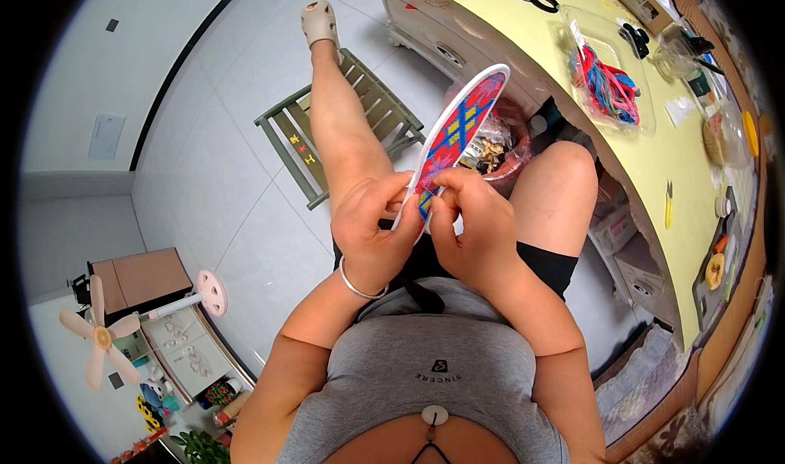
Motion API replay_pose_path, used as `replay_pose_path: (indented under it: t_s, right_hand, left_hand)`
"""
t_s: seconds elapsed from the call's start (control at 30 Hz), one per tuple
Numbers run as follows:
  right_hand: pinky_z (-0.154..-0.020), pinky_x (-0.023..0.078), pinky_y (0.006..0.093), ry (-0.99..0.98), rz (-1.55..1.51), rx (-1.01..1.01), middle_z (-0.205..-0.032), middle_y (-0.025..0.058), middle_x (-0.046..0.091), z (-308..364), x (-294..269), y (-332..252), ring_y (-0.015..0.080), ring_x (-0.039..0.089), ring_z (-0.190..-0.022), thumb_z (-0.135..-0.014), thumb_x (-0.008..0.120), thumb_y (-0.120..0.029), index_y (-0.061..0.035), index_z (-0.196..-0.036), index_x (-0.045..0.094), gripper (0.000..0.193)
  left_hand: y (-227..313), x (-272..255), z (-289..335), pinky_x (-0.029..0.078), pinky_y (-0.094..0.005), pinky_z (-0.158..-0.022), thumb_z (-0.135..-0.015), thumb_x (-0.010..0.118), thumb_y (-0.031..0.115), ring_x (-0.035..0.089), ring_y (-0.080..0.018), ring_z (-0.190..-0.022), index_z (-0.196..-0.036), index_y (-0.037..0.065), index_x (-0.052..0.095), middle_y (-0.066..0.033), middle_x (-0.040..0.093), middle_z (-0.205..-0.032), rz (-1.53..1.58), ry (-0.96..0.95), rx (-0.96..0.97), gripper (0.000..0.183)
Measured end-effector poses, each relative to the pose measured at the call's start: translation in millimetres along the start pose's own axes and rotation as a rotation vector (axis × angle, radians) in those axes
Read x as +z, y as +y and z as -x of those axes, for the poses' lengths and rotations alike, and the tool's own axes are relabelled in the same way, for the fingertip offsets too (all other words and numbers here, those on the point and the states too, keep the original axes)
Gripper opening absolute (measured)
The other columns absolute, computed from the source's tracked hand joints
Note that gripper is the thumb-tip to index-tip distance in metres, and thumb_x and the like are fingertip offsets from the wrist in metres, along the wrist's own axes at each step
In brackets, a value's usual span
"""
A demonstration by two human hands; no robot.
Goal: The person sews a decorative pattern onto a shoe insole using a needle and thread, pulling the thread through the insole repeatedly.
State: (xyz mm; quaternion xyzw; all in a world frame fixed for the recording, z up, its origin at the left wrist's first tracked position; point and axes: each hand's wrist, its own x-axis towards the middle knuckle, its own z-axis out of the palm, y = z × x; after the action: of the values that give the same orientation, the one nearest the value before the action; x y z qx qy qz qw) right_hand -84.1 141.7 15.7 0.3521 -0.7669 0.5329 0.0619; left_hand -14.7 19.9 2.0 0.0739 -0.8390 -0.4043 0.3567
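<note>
An insole (463, 129) with a white edge and a red, blue and yellow stitched pattern stands tilted above my lap, its long end pointing up and right. My left hand (374, 223) grips its lower left edge between thumb and bent fingers. On the patterned face, close to the left fingertips, my right hand (476, 223) has its finger and thumb drawn together. Whatever those right fingertips pinch is too small to make out. Both hands hide part of the insole's lower end.
Bundled coloured thread (605, 88) lies in a clear tray (646, 114) on the yellow tabletop (630, 165) at right, with a yellow-handled tool (669, 206) nearer. Below the table's edge stands a lined bin (517, 157). My leg rests across a slatted folding stool (380, 104). A fan (100, 333) stands lower left.
</note>
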Motion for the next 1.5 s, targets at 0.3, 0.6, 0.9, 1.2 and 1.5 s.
replay_pose_path:
  t_s: [0.3,0.6,0.9,1.2,1.5]
  right_hand:
    - [-0.061,0.047,0.0359,0.052,-0.171,0.14,-0.077,0.0109,0.06,3.4,6.4,11.2,0.0283,0.059,-0.069,-0.081,0.06,-0.005,-0.0046,-0.09,0.057,0.01]
    - [-0.072,0.05,0.025,0.001,-1.157,0.873,-0.102,0.0054,0.066,-0.3,-2.3,33.2,0.012,0.062,-0.083,-0.085,0.06,-0.003,-0.0013,-0.099,0.066,0.015]
    - [-0.081,0.053,0.0353,0.231,-1.727,0.946,-0.102,0.0115,0.064,0.4,9.5,36.6,0.0213,0.063,-0.091,-0.089,0.058,-0.012,-0.0003,-0.106,0.059,0.021]
    - [-0.048,0.038,0.023,0.612,-1.814,0.481,-0.074,0.0038,0.044,-16.1,-107.3,92.1,0.0106,0.036,-0.057,-0.091,0.046,-0.004,-0.002,-0.082,0.044,0.01]
    - [-0.058,0.044,0.0215,0.27,-0.386,0.29,-0.074,0.0006,0.057,-9.7,-24.8,16.5,0.008,0.052,-0.062,-0.089,0.059,-0.007,-0.0032,-0.093,0.061,0.007]
  left_hand:
    - [1.9,-0.8,-1.3,0.044,-0.0213,-0.059,-0.075,0.068,-0.009,0.056,-0.0108,-0.067,-0.099,-0.003,0.063,-0.005,0.061,-0.076,0.038,-0.046,-0.033,0.025]
    - [-6.0,-0.2,-9.3,0.052,-0.0259,-0.077,-0.083,0.058,-0.009,0.064,-0.0157,-0.084,-0.112,-0.006,0.055,-0.013,0.066,-0.092,1.163,-0.143,-0.706,0.029]
    - [3.8,-0.6,-10.1,0.053,-0.0278,-0.079,-0.083,0.058,-0.008,0.065,-0.0178,-0.086,-0.111,-0.006,0.056,-0.0155,0.066,-0.097,1.142,-0.21,-0.719,0.028]
    - [-34.4,-18.1,-10.0,0.028,-0.0279,-0.058,-0.082,0.055,0.014,0.029,-0.0158,-0.055,-0.113,0.004,0.057,-0.0025,0.04,-0.061,1.479,-0.176,-0.914,0.032]
    - [-32.5,-5.3,-2.2,0.034,-0.0267,-0.061,-0.093,0.043,0.038,0.039,-0.0138,-0.061,-0.11,0.006,0.061,-0.0013,0.046,-0.061,1.938,-0.266,-1.08,0.04]
